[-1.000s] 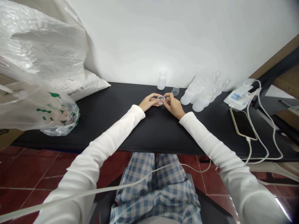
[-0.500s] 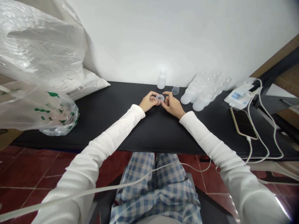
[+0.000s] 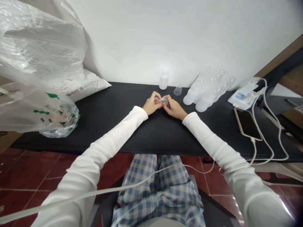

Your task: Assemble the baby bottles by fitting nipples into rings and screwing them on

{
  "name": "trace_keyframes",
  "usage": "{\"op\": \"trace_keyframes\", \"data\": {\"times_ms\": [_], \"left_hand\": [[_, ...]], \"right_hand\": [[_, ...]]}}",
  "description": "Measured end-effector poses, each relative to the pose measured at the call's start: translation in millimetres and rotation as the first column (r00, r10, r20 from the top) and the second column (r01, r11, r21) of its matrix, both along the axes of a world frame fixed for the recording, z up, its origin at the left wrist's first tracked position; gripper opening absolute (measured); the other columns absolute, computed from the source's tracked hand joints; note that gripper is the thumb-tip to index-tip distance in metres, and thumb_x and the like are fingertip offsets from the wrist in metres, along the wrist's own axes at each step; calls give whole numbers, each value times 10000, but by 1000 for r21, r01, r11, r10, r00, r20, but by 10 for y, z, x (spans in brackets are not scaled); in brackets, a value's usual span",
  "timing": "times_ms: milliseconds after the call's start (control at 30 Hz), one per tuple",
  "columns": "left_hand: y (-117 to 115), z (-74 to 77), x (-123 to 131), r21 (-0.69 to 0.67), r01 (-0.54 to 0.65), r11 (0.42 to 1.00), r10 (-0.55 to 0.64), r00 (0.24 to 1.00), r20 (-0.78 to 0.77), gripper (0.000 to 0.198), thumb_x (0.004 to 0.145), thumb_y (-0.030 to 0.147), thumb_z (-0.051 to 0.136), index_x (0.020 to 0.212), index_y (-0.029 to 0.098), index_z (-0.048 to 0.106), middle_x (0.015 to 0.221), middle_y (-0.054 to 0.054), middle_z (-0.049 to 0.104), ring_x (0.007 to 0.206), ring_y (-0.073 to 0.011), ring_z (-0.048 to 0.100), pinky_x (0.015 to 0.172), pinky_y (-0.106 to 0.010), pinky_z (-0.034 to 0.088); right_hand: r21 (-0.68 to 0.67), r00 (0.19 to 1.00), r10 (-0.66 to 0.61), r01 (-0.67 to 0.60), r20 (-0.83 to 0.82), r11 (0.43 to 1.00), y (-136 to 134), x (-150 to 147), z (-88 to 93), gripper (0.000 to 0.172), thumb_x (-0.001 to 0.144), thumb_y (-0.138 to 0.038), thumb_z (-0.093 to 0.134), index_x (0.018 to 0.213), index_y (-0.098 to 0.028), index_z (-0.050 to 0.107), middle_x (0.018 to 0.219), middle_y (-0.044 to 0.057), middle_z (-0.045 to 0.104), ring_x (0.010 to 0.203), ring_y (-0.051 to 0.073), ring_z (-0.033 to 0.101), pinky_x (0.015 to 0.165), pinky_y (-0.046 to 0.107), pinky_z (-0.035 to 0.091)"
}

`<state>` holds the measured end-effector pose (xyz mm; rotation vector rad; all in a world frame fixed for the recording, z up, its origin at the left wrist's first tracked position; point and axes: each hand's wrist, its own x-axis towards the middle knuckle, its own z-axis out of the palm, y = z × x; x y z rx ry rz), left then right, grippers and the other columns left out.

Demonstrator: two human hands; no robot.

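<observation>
Above the middle of the table, my left hand (image 3: pixel 151 103) and my right hand (image 3: pixel 173 107) meet with their fingertips around a small, round, translucent bottle ring (image 3: pixel 163 100). Both hands are closed on it, thumbs towards me, and the fingers cover much of it. Just behind them a frosted plastic bottle (image 3: pixel 163 80) stands upright by the wall. A clear dome-shaped cap (image 3: pixel 177 90) rests on the table to its right. Further right, several frosted bottles with clear caps (image 3: pixel 205 97) lie on their sides in a group.
Plastic bags (image 3: pixel 59 116) and a large white sack (image 3: pixel 90 80) take up the left side of the black table (image 3: pixel 113 126). On the right lie a phone (image 3: pixel 247 123), a white box (image 3: pixel 245 94) and looped white cables (image 3: pixel 279 135). Another cable (image 3: pixel 94 193) crosses over my lap.
The ring has tilted from facing upward to more edge-on. My fingers have closed in around it, and my right index finger has come down onto it.
</observation>
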<state>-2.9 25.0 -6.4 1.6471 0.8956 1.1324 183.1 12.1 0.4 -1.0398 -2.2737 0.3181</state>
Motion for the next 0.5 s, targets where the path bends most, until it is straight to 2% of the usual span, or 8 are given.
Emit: {"op": "trace_keyframes", "data": {"times_ms": [333,500], "left_hand": [[-78,57,60,59,-46,997,48,998,-38,317,799,150,695,921,231,414,621,115,562,542,-60,528,627,-223,447],[-57,29,79,36,-49,998,50,999,-3,327,789,145,721,917,227,431,627,111,555,549,-58,512,623,-217,431]], "right_hand": [[-53,989,-39,31,-145,998,-27,-41,1,190,976,-365,452,1096,-223,493,868,21,665,638,166,584,670,301,465],[-107,975,-70,48,-210,993,-29,-42,15,229,984,-441,466,1060,-233,523,722,-35,588,571,144,519,628,283,444]]}}
